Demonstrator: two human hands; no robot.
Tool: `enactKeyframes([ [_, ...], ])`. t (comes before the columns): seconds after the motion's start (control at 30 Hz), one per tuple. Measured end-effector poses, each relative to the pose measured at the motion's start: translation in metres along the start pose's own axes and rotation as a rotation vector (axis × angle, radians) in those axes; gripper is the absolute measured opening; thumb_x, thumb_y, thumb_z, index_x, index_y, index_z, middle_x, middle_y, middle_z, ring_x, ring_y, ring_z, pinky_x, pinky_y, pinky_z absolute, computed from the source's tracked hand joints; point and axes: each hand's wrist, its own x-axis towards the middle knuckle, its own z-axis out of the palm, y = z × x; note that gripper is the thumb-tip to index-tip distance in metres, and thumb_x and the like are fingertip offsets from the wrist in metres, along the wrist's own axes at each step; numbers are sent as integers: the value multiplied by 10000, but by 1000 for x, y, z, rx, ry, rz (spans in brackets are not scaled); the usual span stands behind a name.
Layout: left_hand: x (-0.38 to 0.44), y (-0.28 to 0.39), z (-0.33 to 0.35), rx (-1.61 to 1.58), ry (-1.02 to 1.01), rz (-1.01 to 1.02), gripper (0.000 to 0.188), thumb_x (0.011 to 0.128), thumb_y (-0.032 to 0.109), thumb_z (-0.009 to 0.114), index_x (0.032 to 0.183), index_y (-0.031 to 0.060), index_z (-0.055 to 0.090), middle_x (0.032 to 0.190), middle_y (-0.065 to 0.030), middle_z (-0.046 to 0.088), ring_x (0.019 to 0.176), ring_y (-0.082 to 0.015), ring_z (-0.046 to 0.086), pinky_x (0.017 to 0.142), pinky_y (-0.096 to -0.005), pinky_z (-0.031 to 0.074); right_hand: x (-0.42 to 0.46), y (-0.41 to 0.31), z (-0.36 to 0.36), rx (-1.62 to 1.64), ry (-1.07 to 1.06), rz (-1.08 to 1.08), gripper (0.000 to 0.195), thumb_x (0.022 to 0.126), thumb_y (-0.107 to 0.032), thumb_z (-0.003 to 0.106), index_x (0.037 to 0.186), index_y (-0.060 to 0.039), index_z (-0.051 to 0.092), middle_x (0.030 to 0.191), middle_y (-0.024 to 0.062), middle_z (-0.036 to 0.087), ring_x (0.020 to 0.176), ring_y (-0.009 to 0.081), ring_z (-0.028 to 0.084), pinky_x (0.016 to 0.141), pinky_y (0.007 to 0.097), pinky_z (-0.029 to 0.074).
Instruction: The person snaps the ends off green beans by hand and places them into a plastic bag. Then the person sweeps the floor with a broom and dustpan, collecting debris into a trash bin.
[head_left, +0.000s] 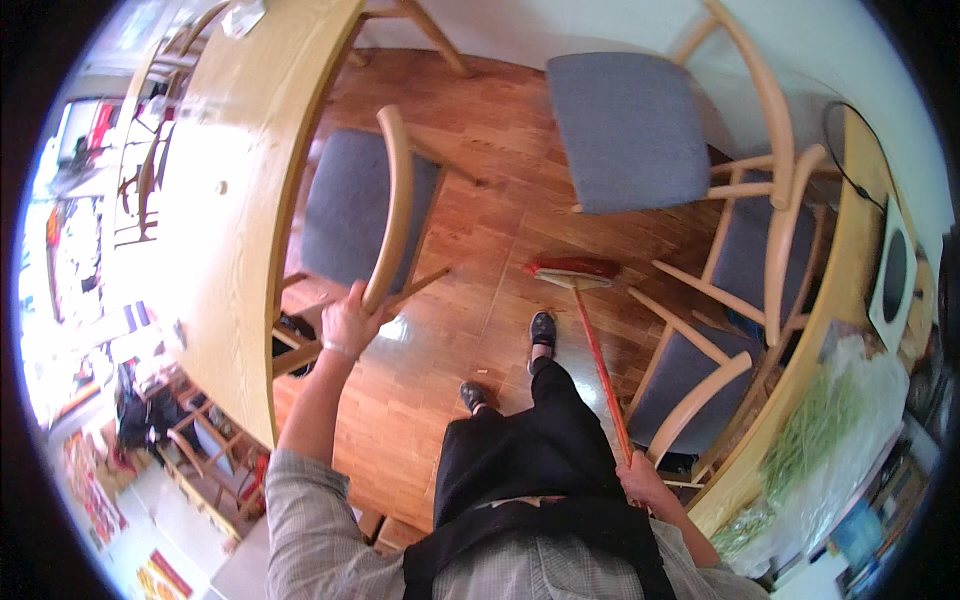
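My left hand (350, 321) grips the lower end of the curved wooden backrest of a grey-seated chair (352, 202), which stands partly under the long wooden table (247, 300). At my right side, my right hand (643, 480) is closed around the red handle of a broom (596, 360). The broom's head, with red bristles (592, 266), rests on the wood-look floor (480, 247) ahead of my feet. A small pale scrap (482, 370) lies on the floor near my left shoe (474, 395).
Another grey-seated chair (630, 131) stands by the white wall. Two more chairs (694, 390) line a wooden table (847, 247) on the right, which bears a clear plastic bag of green stalks (817, 427). Cardboard boxes (397, 534) sit behind me.
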Motion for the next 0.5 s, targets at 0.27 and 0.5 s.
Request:
enactKeyframes([
  [0.27,51,85,-47,-232,450,339,474,868,49,537,1340,81,511,1241,-190,557,1100,-414,566,865,-454,494,-17,-45,-23,64,-144,108,357,851,-206,548,1070,72,501,851,191,609,768,295,632,688,423,511],
  [0.5,116,265,12,-363,267,833,409,803,26,536,1189,107,644,1241,-123,597,1186,-322,552,973,-418,464,0,-8,14,120,-61,12,401,860,-242,546,1100,76,502,954,261,619,890,357,633,775,423,490],
])
